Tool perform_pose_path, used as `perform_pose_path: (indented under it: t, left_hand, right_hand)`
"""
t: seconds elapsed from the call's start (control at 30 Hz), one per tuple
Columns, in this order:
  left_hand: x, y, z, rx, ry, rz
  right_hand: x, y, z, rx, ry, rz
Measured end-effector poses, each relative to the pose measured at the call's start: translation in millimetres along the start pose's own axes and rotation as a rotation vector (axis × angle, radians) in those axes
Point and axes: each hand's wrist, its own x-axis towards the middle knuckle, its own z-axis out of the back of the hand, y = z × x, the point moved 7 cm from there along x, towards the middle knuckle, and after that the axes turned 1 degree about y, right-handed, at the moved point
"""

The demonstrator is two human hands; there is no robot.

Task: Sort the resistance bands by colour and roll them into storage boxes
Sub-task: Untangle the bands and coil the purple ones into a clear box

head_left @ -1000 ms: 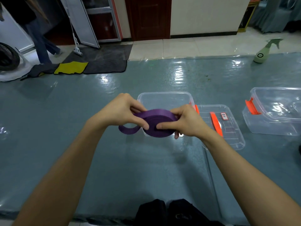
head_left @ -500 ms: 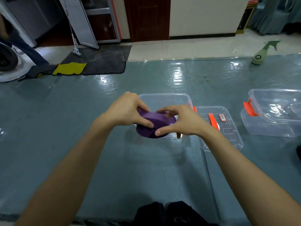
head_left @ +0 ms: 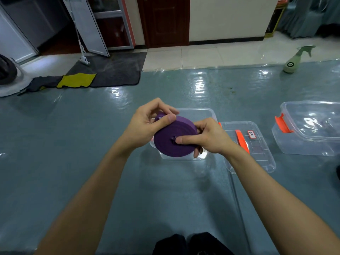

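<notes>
Above the clear box, purple band roll pinched between left hand and right hand

We hold the purple band wound into a tight flat coil. Its broad face tilts toward us, so we see the spiral layers and a small pucker at the centre. Our left hand pinches its upper left edge. Our right hand grips the right side, with one digit pressed near the middle. The coil hangs in the air over the open clear box, whose far rim shows behind it. Just right of that box its clear lid lies flat, with an orange clip and a small label. Well apart to the right stands a second clear box with an orange latch on its left end.
</notes>
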Motion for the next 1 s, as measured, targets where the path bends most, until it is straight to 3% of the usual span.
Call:
perform_pose_path:
  t: [0.2,0.4,0.57,0.73,0.9,1.0]
  left_hand:
    - [8.1,20.9,-3.7,-0.091,-0.201,-0.062]
    - [21.7,66.7,-7.4,-0.101,-0.011,0.149]
    - [52.1,103.6,-3.8,-0.135,-0.106,0.285]
    - [71.2,152.4,-18.8,-0.171,-0.096,0.469]
    - [72.0,208.9,-45.7,-0.242,-0.018,0.732]
    - [72.4,236.8,-59.8,-0.244,0.057,0.881]
  right_hand:
    - [8.8,-11.9,8.5,0.140,-0.033,-0.004]
    - [29.7,-46.9,24.7,0.253,-0.107,-0.122]
    - [56.0,-75.7,30.6,0.257,-0.166,-0.217]
    - [70.0,-88.1,30.7,-0.506,-0.262,-0.132]
    - [89.8,-112.9,26.7,-0.915,-0.233,-0.217]
    - [103.0,-135.9,25.1,-0.957,-0.106,-0.335]
